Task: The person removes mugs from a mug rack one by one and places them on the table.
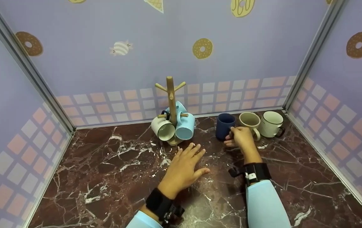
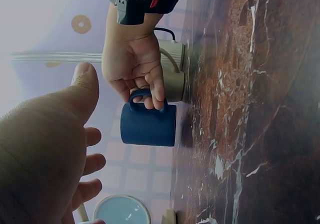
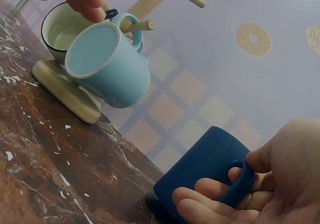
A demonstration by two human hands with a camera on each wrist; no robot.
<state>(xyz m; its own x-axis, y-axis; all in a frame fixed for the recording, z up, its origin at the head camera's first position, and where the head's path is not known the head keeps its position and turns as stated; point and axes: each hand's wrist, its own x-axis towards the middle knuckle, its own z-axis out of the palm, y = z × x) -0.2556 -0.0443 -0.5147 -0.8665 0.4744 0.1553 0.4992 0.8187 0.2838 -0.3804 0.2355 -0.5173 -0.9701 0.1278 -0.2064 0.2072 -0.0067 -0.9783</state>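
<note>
One navy mug (image 1: 223, 126) beside the right hand (image 1: 242, 138), handle (image 3: 242, 185) pinched; left hand (image 1: 182, 169) spread

"Your table (image 1: 89, 167) is dark red, pale-veined."
"On it you have a wooden mug stand (image 1: 171, 101), a beige mug (image 1: 249, 119) and a white mug (image 1: 269, 126)."
"And the navy mug (image 1: 222, 128)?"
"You can't tell whether it's touching."

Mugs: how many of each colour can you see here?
White mugs with dark rims: 2
Light blue mugs, one partly hidden: 2
Dark blue mug: 1
Beige mug: 1
Total in view: 6
</note>
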